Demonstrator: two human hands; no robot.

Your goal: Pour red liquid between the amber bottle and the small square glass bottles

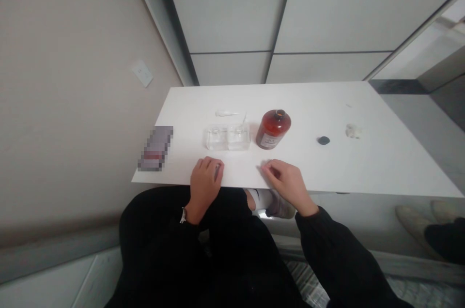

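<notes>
My left hand (206, 179) rests at the table's near edge with its fingers curled in, and I see nothing held in it. Across from it, my right hand (288, 178) lies at the same edge, loosely closed and showing no object. Beyond the left hand stand two clear square glass bottles (217, 139) (239, 138), side by side and almost touching. A large reddish-brown bottle (273, 129) with a pale label and an uncapped neck stands beyond the right hand. Both hands are apart from the bottles.
The white table (308, 100) also carries a black round cap (323, 140), a crumpled whitish item (353, 131) and a thin clear piece (227, 114) behind the glass bottles. A blurred-out flat object (155, 148) lies at the left edge. Another person's foot (414, 223) shows at right.
</notes>
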